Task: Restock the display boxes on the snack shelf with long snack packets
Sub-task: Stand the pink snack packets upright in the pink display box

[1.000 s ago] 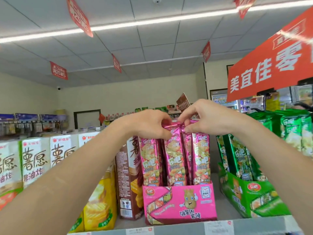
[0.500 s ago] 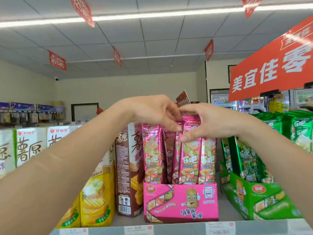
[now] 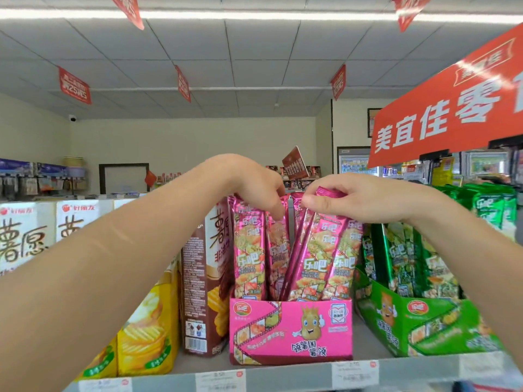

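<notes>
A pink display box point(image 3: 291, 332) stands on the shelf with several long pink snack packets point(image 3: 250, 250) upright in it. My left hand point(image 3: 254, 185) reaches over their tops, its fingers curled down and touching the packets at the left and middle. My right hand point(image 3: 356, 198) pinches the top of the tilted pink packets point(image 3: 322, 256) on the right side of the box; they lean to the right. A green display box point(image 3: 424, 321) with long green packets point(image 3: 402, 256) stands to the right.
A brown snack carton point(image 3: 205, 278) stands directly left of the pink box, with yellow cartons point(image 3: 147, 329) and white cartons point(image 3: 25, 236) further left. Price tags line the shelf edge point(image 3: 283, 377). A red sign point(image 3: 452, 108) hangs at the upper right.
My hands have moved apart. My right hand has tilted the right-hand pink packets to the right, opening a gap in the middle of the box. My left hand stays on the left packets.
</notes>
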The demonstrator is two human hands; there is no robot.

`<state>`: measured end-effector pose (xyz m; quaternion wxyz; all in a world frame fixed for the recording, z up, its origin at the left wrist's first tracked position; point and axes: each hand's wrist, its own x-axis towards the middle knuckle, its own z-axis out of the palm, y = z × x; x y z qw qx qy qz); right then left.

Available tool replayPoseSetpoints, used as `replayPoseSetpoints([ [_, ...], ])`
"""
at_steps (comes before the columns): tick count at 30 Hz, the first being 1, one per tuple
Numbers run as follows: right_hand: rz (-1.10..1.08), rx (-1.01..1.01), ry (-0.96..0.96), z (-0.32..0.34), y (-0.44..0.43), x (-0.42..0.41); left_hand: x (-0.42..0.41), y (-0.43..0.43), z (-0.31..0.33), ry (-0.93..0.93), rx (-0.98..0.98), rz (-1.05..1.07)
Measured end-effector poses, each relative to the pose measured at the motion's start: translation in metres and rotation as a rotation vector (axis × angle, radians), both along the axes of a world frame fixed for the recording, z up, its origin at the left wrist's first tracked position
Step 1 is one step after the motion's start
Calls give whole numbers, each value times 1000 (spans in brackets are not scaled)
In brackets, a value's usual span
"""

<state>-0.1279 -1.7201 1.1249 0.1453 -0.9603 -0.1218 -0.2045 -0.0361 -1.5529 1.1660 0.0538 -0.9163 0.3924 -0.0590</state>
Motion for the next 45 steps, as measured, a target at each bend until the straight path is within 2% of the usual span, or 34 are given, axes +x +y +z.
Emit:
replayPoseSetpoints([
  [2, -2, -4, -40, -2, 1, 2, -1, -5, 4, -10, 0, 3],
  [6, -36, 8, -115, -7, 7, -1, 3, -10, -1, -161, -91, -6],
  [9, -100, -76, -168, -6, 11, -4, 1, -13, -8, -211, -177, 22],
  [12, -149, -157, -187, -6, 16, -4, -2, -13, -9, -170, -228, 2],
  [16, -176, -214, -220, -11, 21, -1, -6, -11, -13, -70, -170, -20],
  [19, -194, -263, -261, -15, 23, -4, -6, -9, -14, -93, -233, -42],
  [21, -185, -257, -278, -16, 23, -6, -7, -3, -10, -96, -382, -75],
  [24, -155, -209, -300, -19, 21, -6, -12, 7, -1, -114, -777, -144],
  [27, -136, -162, -326, -22, 20, -6, -24, 18, 1, -271, -1181, -256],
  [29, -126, -117, -341, -23, 20, -7, -33, 24, -2, -368, -1349, -389],
  [32, -104, -32, -400, -25, 21, -11, -49, 33, -9, -469, -1466, -558],
  [35, -50, 107, -561, -31, 25, -19, -67, 41, -14, -546, -1530, -693],
  [39, 107, 354, -694, -48, 40, -34, -84, 46, -25, -472, -1625, -760],
  [43, 362, 484, -507, -83, 75, -55, -97, 43, -42, -275, -1757, -810],
  [45, 401, 508, -465, -107, 93, -58, -101, 41, -52, -187, -1813, -794],
])
